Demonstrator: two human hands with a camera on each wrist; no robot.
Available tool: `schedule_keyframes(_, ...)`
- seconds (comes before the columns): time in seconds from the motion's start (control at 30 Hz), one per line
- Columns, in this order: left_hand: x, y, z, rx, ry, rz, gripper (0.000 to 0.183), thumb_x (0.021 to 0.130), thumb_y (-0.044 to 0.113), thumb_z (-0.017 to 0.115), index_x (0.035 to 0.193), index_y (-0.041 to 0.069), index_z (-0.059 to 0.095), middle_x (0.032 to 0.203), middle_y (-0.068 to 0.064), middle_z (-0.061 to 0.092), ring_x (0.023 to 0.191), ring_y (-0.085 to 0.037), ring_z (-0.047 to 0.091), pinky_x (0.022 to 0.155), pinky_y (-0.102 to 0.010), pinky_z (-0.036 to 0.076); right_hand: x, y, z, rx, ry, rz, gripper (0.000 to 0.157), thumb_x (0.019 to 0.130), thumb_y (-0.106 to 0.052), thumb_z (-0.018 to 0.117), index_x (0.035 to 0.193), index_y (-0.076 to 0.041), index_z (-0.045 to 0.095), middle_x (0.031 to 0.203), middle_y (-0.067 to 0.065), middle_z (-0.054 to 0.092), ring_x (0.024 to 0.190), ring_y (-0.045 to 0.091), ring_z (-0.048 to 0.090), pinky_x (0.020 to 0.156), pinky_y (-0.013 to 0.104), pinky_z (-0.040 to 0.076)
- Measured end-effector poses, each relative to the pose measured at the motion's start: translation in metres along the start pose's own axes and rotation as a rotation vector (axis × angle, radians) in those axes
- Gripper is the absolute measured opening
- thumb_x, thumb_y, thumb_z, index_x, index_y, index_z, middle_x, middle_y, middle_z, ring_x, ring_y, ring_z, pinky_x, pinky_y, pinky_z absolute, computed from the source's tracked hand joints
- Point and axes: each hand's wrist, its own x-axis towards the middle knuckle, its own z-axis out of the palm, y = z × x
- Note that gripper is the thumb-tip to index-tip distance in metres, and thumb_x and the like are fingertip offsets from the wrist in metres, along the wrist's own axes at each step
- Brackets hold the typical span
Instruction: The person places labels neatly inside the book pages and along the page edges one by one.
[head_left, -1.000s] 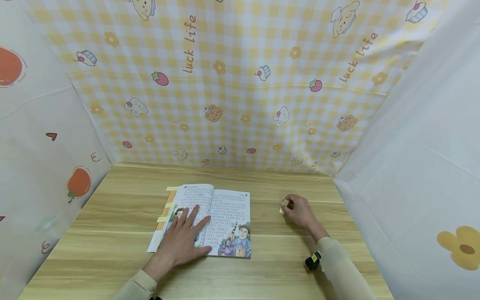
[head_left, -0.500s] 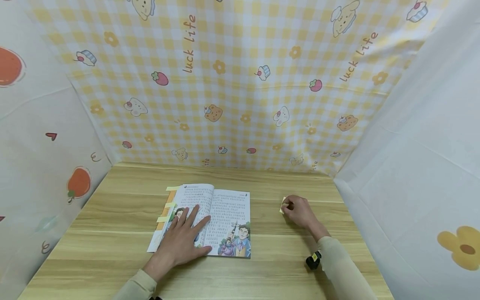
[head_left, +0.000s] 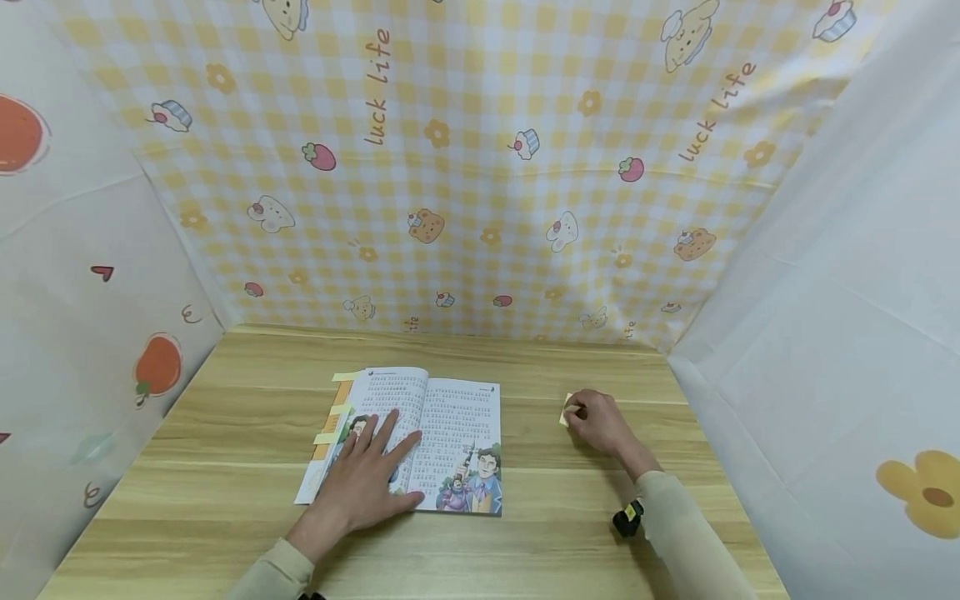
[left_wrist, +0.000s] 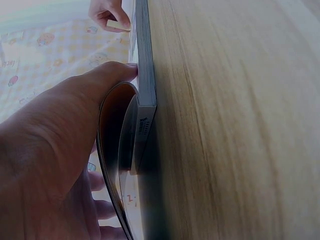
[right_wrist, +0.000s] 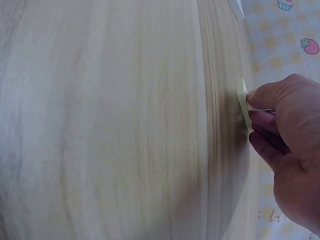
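Observation:
An open illustrated book lies on the wooden table. My left hand rests spread over its left page, fingers straight and thumb near the lower middle edge. In the left wrist view, that page bulges up beside the thick page block. To the right of the book, a small pale yellow sticky note pad lies on the table. My right hand pinches a sheet of it between thumb and curled fingers; the fingers hide part of the pad in the head view.
Pale yellow sticky tabs stick out along the book's left side, by an orange strip. The wooden table ends at a yellow checked cloth behind. White cloths flank both sides. A black strapped device sits at the right wrist.
My right fingertips have shifted slightly over the pad, and less of the lifted yellow sheet shows between them. The left hand and the book have stayed in place.

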Motion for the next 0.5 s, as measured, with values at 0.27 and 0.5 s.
schedule_keyframes(0.27,0.0012,-0.0001,0.0001,0.006,0.0,0.001,0.095,0.091,0.071,0.083,0.17,0.028,0.053,0.188,-0.02,0.028,0.171,-0.055,0.03,0.134,-0.081,0.031,0.0011,0.0006,-0.0008,-0.014,-0.01,0.007,0.017,0.099,0.002,0.076,0.09,-0.012,0.072,0.089,0.0,0.075,0.08,0.007,0.064,0.072,0.022,0.056)
schedule_keyframes(0.5,0.0013,0.0003,-0.0002,0.002,0.003,0.003,0.095,0.091,0.07,0.084,0.17,0.027,0.053,0.187,-0.02,0.028,0.171,-0.056,0.031,0.133,-0.081,0.031,0.0024,-0.0046,-0.0057,-0.006,-0.087,0.049,0.022,0.107,-0.006,0.072,0.087,-0.012,0.064,0.08,-0.001,0.062,0.069,0.01,0.05,0.065,0.022,0.042)
